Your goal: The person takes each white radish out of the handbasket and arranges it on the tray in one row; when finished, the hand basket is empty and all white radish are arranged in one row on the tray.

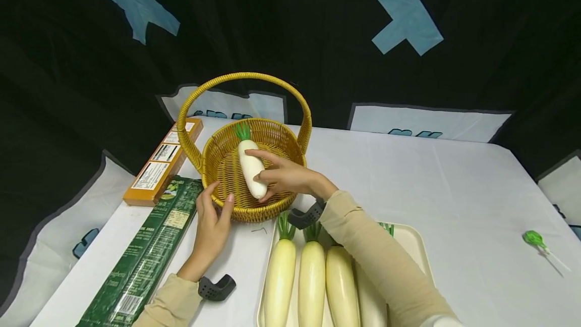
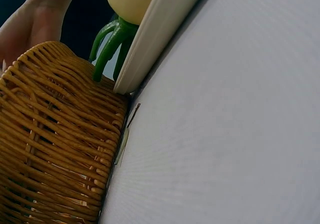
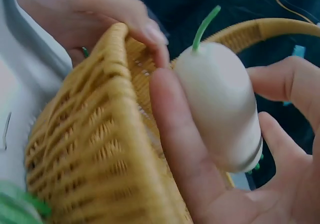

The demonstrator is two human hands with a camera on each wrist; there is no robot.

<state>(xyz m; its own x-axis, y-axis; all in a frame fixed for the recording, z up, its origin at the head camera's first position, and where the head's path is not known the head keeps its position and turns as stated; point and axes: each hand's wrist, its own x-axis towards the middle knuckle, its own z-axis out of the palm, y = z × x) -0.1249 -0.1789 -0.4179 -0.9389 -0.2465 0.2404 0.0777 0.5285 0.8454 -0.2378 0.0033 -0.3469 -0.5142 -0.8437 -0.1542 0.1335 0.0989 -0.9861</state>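
A white radish (image 1: 251, 168) with green leaves lies at a slant within the wicker basket (image 1: 256, 214), leaves toward the far rim. My right hand (image 1: 286, 175) holds it between thumb and fingers; the right wrist view shows the radish (image 3: 217, 104) close up, with the fingers on both sides of it. At the basket's near left rim, my left hand (image 1: 213, 223) grips the edge, its fingertips reaching over the rim in the right wrist view. Several more white radishes (image 1: 311, 276) lie side by side on a cream tray (image 1: 419, 246), partly covered by my right forearm.
Left of the basket lie a green spaghetti packet (image 1: 150, 246) and an orange box (image 1: 159, 168). A green lollipop (image 1: 535, 238) is on the white tablecloth (image 1: 454, 180) at the right. The basket's tall handle (image 1: 245, 75) arches above it. A black patterned curtain (image 1: 290, 29) hangs behind.
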